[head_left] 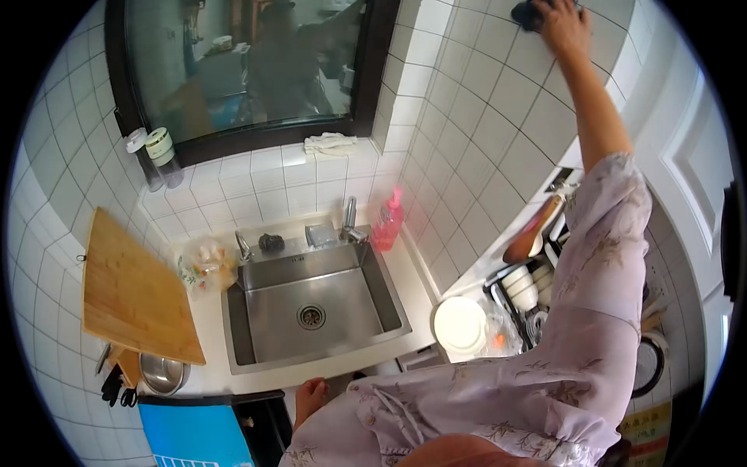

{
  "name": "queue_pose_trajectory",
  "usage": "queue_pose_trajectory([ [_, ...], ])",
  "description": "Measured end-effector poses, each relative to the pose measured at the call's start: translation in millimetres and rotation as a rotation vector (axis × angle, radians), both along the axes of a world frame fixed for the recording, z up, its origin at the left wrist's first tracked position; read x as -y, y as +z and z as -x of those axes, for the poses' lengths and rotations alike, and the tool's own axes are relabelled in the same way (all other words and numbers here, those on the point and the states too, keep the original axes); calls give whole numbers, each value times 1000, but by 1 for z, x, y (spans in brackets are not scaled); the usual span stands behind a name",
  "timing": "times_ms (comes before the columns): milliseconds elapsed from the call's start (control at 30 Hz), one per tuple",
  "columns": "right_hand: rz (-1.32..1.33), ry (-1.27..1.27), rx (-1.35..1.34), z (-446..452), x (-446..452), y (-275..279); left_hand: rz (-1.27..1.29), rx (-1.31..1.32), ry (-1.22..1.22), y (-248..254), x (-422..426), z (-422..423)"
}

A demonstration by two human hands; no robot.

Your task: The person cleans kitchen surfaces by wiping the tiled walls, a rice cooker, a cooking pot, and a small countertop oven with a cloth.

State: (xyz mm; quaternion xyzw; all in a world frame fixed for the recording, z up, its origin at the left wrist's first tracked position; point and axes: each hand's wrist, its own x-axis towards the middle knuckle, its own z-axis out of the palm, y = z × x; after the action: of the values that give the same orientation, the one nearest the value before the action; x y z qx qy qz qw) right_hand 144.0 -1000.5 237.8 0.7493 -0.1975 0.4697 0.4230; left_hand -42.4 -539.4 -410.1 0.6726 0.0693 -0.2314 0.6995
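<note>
My right hand (566, 29) is stretched up high at the upper right, its fingers closed over a dark cloth (528, 15) pressed against the white tiled wall (498, 109). Part of the cloth is hidden under the fingers. Low in the view, my left hand (310, 398) hangs by the front edge of the counter, below the sink (311, 288). Its fingers are curled in, and nothing shows in them.
A pink soap bottle (388, 222) stands beside the faucet (350, 222). Left of the sink are a plastic bag (207, 265) and a leaning cutting board (136, 292). White plates (460, 325) and a dish rack with bowls (520, 289) sit at right, under my raised arm.
</note>
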Motion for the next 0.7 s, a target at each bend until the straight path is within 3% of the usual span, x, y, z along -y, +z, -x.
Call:
queue_pose_trajectory([
  [133,-35,74,64,-55,16,21,61,-68,29,-28,16,2],
  [200,-87,42,-40,-99,27,-9,85,-84,22,-32,25,1],
  [233,38,-66,-176,-125,45,-29,109,-98,11,-30,29,2],
  [333,-75,-93,-387,-159,40,-102,70,-117,22,-23,37,-2],
  [367,53,5,-364,-163,48,-126,69,-117,23,-25,37,-2],
  [433,3,-3,-414,-163,44,-145,-8,-124,28,-26,36,-4],
  [500,-54,-24,-453,-164,44,-116,-16,-98,21,-17,32,-2],
  [567,-119,-136,-288,-155,32,-62,-19,-69,21,-17,28,2],
  [633,-7,-93,-64,-130,29,-10,61,-55,78,-33,23,4],
  [700,28,137,119,-120,55,33,74,-56,94,-35,19,3],
])
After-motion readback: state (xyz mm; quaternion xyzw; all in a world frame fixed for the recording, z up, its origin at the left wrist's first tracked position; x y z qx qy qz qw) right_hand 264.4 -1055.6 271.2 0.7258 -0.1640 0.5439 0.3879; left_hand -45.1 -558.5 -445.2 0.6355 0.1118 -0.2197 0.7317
